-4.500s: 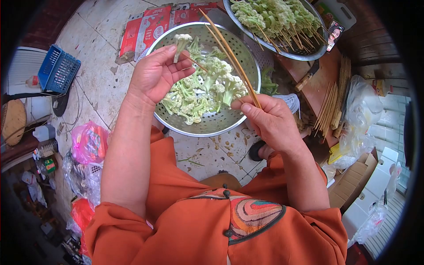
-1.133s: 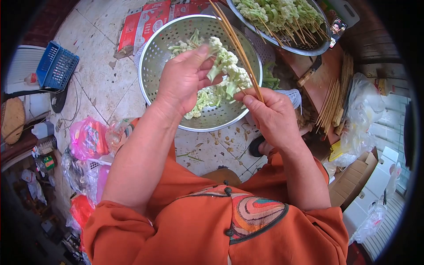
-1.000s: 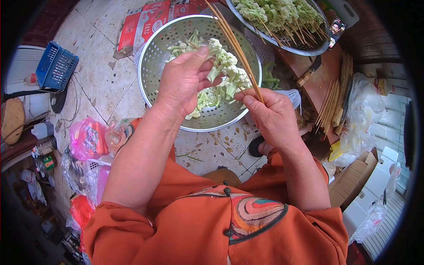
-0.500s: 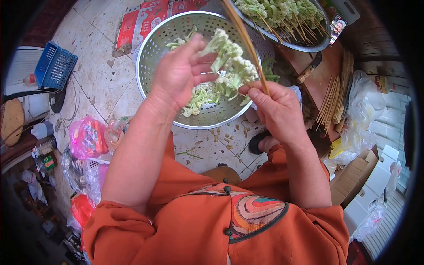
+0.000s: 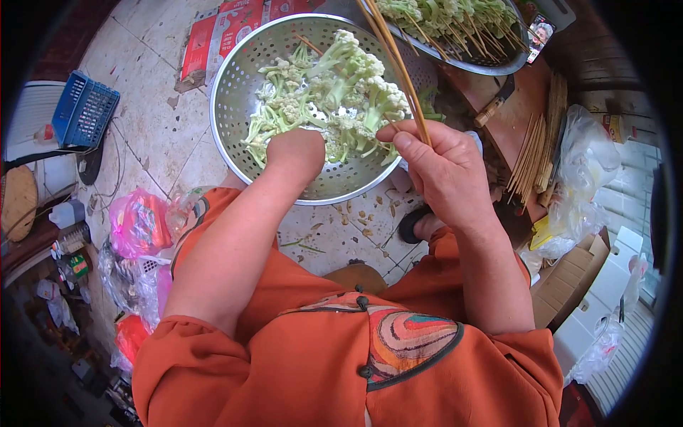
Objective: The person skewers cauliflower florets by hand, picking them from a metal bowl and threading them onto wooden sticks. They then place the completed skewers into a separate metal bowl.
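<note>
head view faces forward, down, close above colander [image 5: 238, 99]

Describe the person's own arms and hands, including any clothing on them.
The left hand and right hand are ungloved, with no watch or bracelet showing. Both forearms are bare below loose, plain orange sleeves.

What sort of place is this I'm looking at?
Probably a small, informal food-prep space, at home or behind a shop; I can't tell which. A colander holds loose cauliflower, a basin holds skewered cauliflower, and a knife lies near thin sticks.
</note>
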`<state>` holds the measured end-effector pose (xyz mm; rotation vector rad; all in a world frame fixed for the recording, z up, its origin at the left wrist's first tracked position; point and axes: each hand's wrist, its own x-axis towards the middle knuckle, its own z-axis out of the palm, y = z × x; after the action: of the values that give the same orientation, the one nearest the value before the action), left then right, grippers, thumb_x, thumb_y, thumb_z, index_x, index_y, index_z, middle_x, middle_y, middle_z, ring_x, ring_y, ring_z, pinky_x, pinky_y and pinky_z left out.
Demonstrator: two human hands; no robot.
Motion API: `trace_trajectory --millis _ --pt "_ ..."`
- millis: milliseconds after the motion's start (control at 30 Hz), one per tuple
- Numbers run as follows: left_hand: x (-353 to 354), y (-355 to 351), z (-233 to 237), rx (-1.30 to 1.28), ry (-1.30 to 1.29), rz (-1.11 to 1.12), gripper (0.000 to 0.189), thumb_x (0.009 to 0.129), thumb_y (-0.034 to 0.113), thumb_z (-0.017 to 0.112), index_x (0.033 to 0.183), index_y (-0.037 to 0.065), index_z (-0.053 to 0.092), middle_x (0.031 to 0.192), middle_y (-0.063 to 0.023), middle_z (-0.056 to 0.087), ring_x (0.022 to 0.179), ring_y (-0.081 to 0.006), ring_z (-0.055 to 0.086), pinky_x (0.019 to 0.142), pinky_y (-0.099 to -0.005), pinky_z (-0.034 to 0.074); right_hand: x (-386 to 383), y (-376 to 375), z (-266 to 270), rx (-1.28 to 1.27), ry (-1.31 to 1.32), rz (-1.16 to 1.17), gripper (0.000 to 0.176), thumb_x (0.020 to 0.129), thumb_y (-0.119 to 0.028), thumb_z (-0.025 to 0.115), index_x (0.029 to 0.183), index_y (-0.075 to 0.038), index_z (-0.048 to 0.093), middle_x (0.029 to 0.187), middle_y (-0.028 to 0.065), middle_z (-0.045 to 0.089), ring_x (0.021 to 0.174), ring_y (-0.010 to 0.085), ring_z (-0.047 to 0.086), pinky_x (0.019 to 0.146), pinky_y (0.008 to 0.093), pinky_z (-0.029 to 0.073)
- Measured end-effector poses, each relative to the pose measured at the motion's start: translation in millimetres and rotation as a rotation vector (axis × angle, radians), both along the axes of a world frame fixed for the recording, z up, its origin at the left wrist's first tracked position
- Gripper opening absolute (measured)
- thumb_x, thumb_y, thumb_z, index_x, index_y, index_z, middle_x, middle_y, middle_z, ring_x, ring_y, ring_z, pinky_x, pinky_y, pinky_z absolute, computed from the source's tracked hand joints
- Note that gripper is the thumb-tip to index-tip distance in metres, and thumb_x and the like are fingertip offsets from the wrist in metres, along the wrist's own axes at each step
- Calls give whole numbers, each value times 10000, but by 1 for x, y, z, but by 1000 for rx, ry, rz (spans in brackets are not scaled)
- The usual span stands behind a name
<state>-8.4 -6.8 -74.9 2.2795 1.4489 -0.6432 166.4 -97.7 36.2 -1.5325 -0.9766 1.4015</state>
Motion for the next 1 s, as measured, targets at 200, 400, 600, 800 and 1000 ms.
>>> trace_trajectory --millis 200,400,600,800,1000 --pt "-1 11 21 16 -179 114 128 715 129 669 772 15 661 790 -133 673 703 -268 662 661 -363 526 1 -3 -1 63 -49 21 182 909 -145 555 936 -9 673 601 -68 475 547 23 403 478 215 334" --pt "-21 41 64 -264 -865 686 104 739 65 702 776 48 606 769 -65 655 654 -158 635 619 -301 538 3 -6 -3 39 -101 100 194 907 -170 565 944 -15 675 604 -29 500 574 45 433 508 236 367" --pt "-37 48 68 -433 -1482 924 176 764 51 712 833 80 552 826 -84 663 753 -175 667 664 -293 551 -1 -4 -4 15 -70 120 191 910 -167 568 945 -11 672 618 -43 508 582 48 443 513 241 379" --pt "-45 48 82 -690 -1718 993 122 840 68 623 943 45 563 899 -124 662 849 -223 665 760 -328 547 -3 -2 -1 -47 -7 74 179 916 -150 562 967 -17 669 611 -66 495 528 19 411 465 204 344" --pt "-41 50 72 -680 -1854 1084 169 881 95 573 1017 -6 564 947 -155 655 908 -258 652 811 -371 548 -1 -4 1 -62 15 76 173 920 -144 555 967 -22 669 595 -72 475 506 13 398 445 200 330"
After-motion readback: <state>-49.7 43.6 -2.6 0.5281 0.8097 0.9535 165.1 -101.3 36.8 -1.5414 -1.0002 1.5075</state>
